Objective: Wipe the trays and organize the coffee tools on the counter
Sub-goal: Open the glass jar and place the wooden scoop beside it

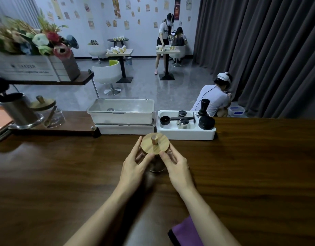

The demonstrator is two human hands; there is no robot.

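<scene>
at frame centre my left hand [135, 161] and right hand [174, 163] curl around the glass jar [155, 166] under its wooden lid [155, 143]; i should grip evenly, keeping it upright, lid level.

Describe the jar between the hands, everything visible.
The glass jar is clear-walled, upright, capped with a round pale wooden lid bearing a short cylindrical knob. Something dark shows through the glass; what it is cannot be told. The left hand and right hand grip its sides just under the lid. It sits low over the dark wooden counter, near the white tool tray; contact with the counter is unclear.
</scene>
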